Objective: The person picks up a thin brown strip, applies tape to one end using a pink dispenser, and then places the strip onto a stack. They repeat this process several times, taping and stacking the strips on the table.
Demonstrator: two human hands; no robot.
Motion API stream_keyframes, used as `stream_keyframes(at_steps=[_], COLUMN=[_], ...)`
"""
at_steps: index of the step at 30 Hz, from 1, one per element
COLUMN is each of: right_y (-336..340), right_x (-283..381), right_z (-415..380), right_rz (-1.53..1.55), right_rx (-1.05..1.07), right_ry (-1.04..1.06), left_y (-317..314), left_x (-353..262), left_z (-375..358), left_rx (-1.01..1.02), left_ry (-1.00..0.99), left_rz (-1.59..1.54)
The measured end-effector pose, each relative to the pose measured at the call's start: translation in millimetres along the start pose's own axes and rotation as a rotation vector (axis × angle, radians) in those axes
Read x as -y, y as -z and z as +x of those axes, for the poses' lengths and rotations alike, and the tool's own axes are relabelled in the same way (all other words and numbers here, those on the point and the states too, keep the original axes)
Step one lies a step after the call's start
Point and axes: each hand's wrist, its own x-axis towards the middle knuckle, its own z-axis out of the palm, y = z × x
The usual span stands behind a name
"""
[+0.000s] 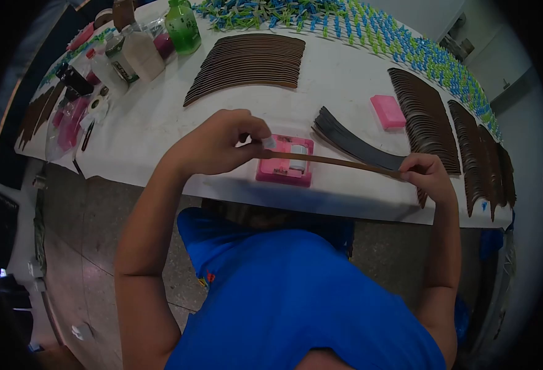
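Observation:
A thin brown strip (339,161) is stretched nearly level between my two hands, above the table's front edge. My left hand (225,145) pinches its left end, and a small whitish piece (269,142) shows at the fingertips. My right hand (428,176) is closed on the other end. Beneath the strip sits a pink tray (284,178) with a white roller-like part (297,157) in it. Close to my right hand, a fanned stack of dark curved strips (358,142) lies on the table.
Rows of brown strips (247,65) lie at the back, with more rows (428,117) on the right beside a pink block (387,112). Bottles, including a green one (183,28), stand at the left back. Blue and green pieces (370,28) cover the far edge of the white table (148,142).

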Motion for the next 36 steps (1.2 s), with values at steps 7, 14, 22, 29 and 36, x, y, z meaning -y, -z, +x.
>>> stream_keyframes(at_steps=[7,14,22,29,36], right_y=[-12,-20,-15,31,-23], right_x=[-5,-23,-14,-30,-47], right_z=[-12,-12,-18,-31,0], right_rz=[-0.606,-0.729,-0.686,-0.079,0.765], right_rx=[-0.252,-0.290,-0.319,-0.044,0.180], right_ry=[0.205,0.372,0.277,-0.128,0.074], left_y=[-49,-64,-66,-34,-31], left_x=[12,26,21,20,41], left_z=[33,32,37,34,11], left_rx=[-0.146,-0.136,-0.132,0.069,-0.047], left_ry=[-0.440,-0.459,-0.409,0.098,0.270], left_rz=[0.669,0.730,0.622,-0.566,-1.235])
